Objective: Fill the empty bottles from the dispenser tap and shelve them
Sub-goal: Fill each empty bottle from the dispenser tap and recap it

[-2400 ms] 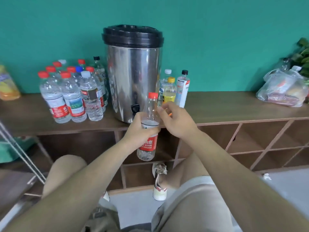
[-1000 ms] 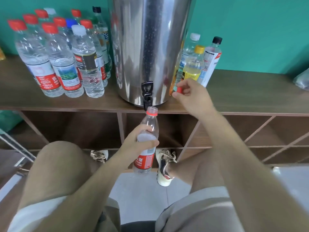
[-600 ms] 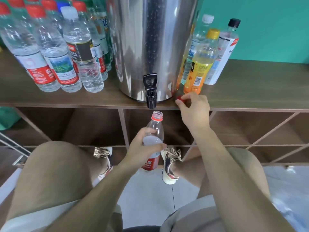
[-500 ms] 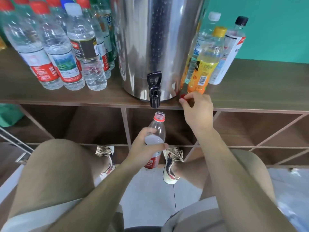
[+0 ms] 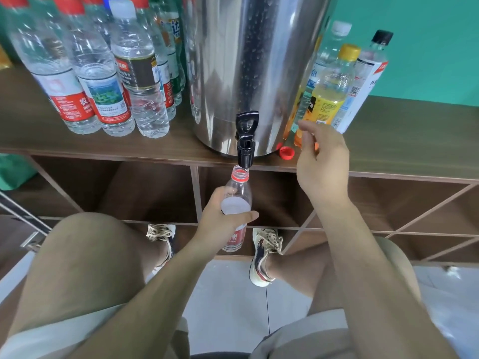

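Left hand (image 5: 220, 224) is wrapped around the uncapped, red-labelled bottle (image 5: 237, 193), holding its mouth right under the black tap (image 5: 246, 141) of the steel dispenser (image 5: 254, 60). The red cap (image 5: 286, 152) sits on the desk (image 5: 401, 141) by the dispenser's base. Right hand (image 5: 321, 161) hangs just above it, fingers loose, holding nothing.

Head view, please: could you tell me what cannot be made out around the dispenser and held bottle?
All in the head view.
Top of the round stainless-steel dispenser: cut off by the upper edge.
Label of the clear red-labelled plastic bottle: mostly hidden by the left hand.
Flow from the black tap: too fine to tell.
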`<control>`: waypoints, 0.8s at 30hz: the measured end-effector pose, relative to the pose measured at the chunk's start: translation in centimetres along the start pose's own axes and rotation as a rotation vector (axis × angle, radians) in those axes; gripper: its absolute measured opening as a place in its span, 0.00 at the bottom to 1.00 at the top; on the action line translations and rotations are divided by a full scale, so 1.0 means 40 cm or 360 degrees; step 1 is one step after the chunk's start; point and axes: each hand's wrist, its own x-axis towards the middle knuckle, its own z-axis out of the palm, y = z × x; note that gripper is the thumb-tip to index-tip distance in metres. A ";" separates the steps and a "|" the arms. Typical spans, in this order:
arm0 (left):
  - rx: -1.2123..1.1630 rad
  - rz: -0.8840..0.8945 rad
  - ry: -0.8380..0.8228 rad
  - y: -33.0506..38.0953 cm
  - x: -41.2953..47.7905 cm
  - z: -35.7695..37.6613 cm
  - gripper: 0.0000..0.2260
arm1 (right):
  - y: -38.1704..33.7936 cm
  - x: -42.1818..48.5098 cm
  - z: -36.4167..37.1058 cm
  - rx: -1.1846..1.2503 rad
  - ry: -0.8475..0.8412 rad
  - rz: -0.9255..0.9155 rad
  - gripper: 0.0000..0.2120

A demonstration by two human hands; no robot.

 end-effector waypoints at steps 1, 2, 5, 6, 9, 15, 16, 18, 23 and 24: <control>0.0002 0.0005 -0.0005 0.001 0.001 0.000 0.29 | -0.041 0.014 -0.018 0.0124 -0.0057 -0.0086 0.14; 0.0013 0.0010 -0.0009 0.002 0.001 0.001 0.29 | -0.083 0.027 -0.033 0.0226 -0.0155 -0.0193 0.14; 0.0032 0.0017 -0.0007 0.001 0.004 0.005 0.30 | -0.181 0.059 -0.052 0.0254 -0.0588 -0.0358 0.15; 0.0041 0.0022 -0.0007 0.000 0.006 0.007 0.30 | -0.200 0.068 -0.052 0.0185 -0.0704 -0.0339 0.15; 0.0105 0.0028 -0.0001 0.001 0.011 0.008 0.30 | -0.234 0.097 -0.044 0.0011 -0.0898 -0.0315 0.12; 0.0143 0.0062 -0.0039 0.001 0.016 0.002 0.31 | -0.241 0.127 -0.025 -0.0161 -0.0991 -0.0566 0.04; 0.0155 0.0072 -0.0042 0.003 0.015 0.002 0.31 | -0.235 0.122 -0.023 -0.0168 -0.0943 -0.0613 0.03; 0.0163 0.0081 -0.0044 0.003 0.016 0.003 0.31 | -0.220 0.103 -0.017 -0.0128 -0.0811 -0.0706 0.03; 0.0126 0.0091 -0.0048 0.003 0.015 0.000 0.31 | -0.186 0.038 0.004 -0.0068 -0.0318 -0.1002 0.03; 0.0104 0.0091 -0.0046 0.003 0.015 0.000 0.31 | -0.178 0.025 0.009 -0.0068 -0.0230 -0.1038 0.03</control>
